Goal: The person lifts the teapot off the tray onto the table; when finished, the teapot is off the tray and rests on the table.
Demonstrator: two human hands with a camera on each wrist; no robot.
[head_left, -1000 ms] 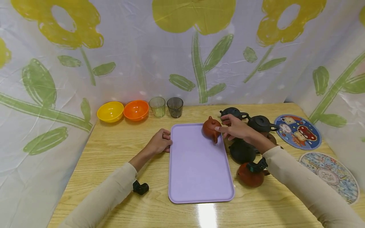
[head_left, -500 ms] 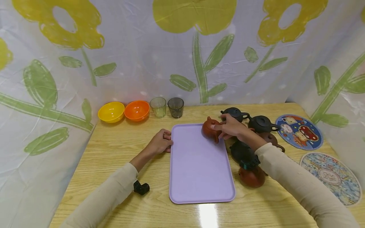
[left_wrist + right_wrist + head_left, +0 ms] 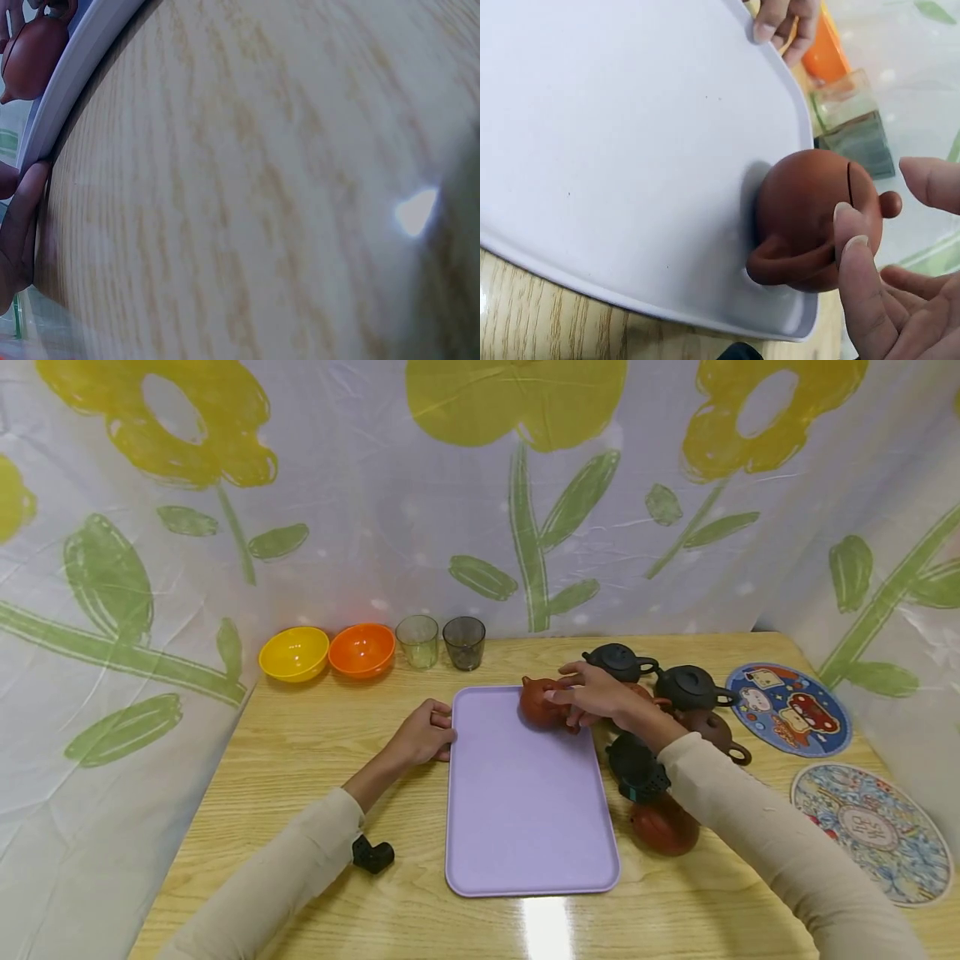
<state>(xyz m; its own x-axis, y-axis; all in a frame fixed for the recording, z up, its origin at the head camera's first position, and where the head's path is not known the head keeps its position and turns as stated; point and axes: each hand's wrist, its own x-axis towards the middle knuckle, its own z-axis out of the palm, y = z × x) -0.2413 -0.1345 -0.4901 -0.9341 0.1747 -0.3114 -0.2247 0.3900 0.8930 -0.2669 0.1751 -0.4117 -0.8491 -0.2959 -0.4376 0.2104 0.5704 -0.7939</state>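
Note:
A lilac tray [image 3: 525, 827] lies on the wooden table. At its left rim my left hand [image 3: 423, 732] holds the edge, seen in the left wrist view with the fingers [image 3: 26, 202] at the rim. A small reddish-brown teapot [image 3: 538, 703] stands at the tray's far right corner. My right hand [image 3: 600, 693] pinches it by its handle; in the right wrist view two fingertips [image 3: 855, 251] come together at the handle's upper end, below the lid. Another finger of that hand stays apart, beyond the lid knob. Part of the handle is hidden behind the fingers.
Several dark and brown teapots, among them a black one [image 3: 688, 687] and a red one [image 3: 663, 828], stand right of the tray. Two round mats [image 3: 789, 710] lie farther right. Along the back left are yellow [image 3: 294, 653] and orange [image 3: 362, 652] bowls and two glasses [image 3: 464, 643].
My right hand has moved left and closer to the teapot. The teapot has turned and shifted slightly left on the tray. My left hand stays at the rim.

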